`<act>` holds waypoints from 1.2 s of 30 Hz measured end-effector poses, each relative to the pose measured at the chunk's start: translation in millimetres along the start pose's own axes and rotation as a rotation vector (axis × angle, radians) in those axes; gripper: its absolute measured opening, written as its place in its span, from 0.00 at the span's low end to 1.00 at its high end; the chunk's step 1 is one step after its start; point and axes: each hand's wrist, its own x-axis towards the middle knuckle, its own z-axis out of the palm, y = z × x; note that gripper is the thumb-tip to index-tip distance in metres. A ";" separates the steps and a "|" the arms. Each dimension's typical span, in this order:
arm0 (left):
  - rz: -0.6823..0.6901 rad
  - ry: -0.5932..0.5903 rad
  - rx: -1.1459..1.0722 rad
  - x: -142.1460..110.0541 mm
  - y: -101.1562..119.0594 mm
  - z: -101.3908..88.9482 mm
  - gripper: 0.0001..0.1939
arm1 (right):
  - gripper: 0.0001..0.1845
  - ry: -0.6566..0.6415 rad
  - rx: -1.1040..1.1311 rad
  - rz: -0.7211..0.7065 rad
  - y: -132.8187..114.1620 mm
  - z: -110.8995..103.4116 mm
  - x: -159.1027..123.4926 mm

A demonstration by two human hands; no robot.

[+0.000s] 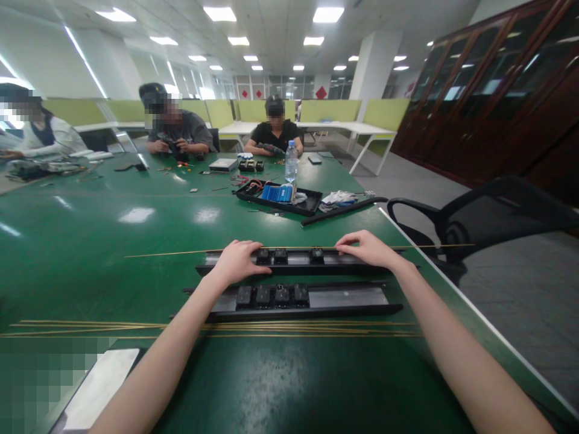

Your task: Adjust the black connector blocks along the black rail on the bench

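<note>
A long black channel (353, 267) with a metallic inside lies crosswise in front of me, holding a few small black blocks (281, 257). Along its far edge runs a thin brass-coloured rod (167, 254) that sticks out past both ends. My left hand (236, 263) spans the channel's left part, thumb at the near wall and fingers at the far edge beside the rod. Farther right, my right hand (367, 248) pinches the rod between thumb and fingertips. Nearer to me is a second black channel (348, 298), with several black blocks (263, 296) in its left half.
Several loose brass rods (113, 325) lie nearer me. Beyond the channels are a black tray (310, 204) with a blue item, gloves (338, 199), a black strip (344, 211) and a water bottle (291, 163). A chair (479, 217) stands right. Three people sit across the table.
</note>
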 end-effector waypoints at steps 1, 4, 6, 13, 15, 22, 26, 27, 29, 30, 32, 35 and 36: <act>0.000 -0.001 0.003 0.0 0.1 -0.1 0.38 | 0.16 -0.013 0.001 0.011 1.1 -3.3 -1.1; -0.004 -0.007 0.007 0.2 0.4 -0.3 0.38 | 0.16 -0.053 -0.006 0.058 4.2 -13.8 -5.2; -0.005 -0.014 0.009 0.4 0.2 -0.2 0.39 | 0.17 -0.070 -0.014 0.089 6.4 -21.2 -8.4; -0.006 -0.009 0.014 0.6 -1.4 1.5 0.40 | 0.20 -0.083 -0.052 0.179 21.0 -46.3 -20.2; -0.008 -0.010 0.013 0.4 -1.4 1.5 0.39 | 0.21 -0.082 -0.059 0.193 27.8 -52.0 -22.6; -0.013 -0.006 -0.011 0.4 -1.7 1.8 0.38 | 0.23 -0.086 -0.098 0.268 52.1 -71.5 -33.0; -0.008 -0.007 -0.001 1.2 -3.2 3.5 0.39 | 0.24 -0.049 -0.132 0.317 62.4 -83.2 -40.9; -0.007 -0.007 0.002 1.3 -3.5 3.9 0.40 | 0.24 -0.039 -0.137 0.327 64.1 -85.8 -42.9; -0.003 -0.003 0.006 1.2 -3.9 4.7 0.40 | 0.24 -0.022 -0.137 0.341 66.3 -90.6 -47.2; -0.001 0.000 0.007 1.1 -4.0 5.0 0.40 | 0.23 -0.015 -0.134 0.349 67.2 -93.0 -49.5; 0.002 0.006 0.006 0.9 -4.2 5.4 0.40 | 0.22 -0.007 -0.131 0.369 68.9 -97.9 -54.3; -0.001 0.010 -0.004 0.7 -4.1 5.3 0.40 | 0.19 0.022 -0.150 0.413 72.4 -104.6 -60.9; -0.003 0.009 -0.006 0.8 -4.0 5.1 0.40 | 0.18 0.035 -0.157 0.429 73.9 -106.4 -62.5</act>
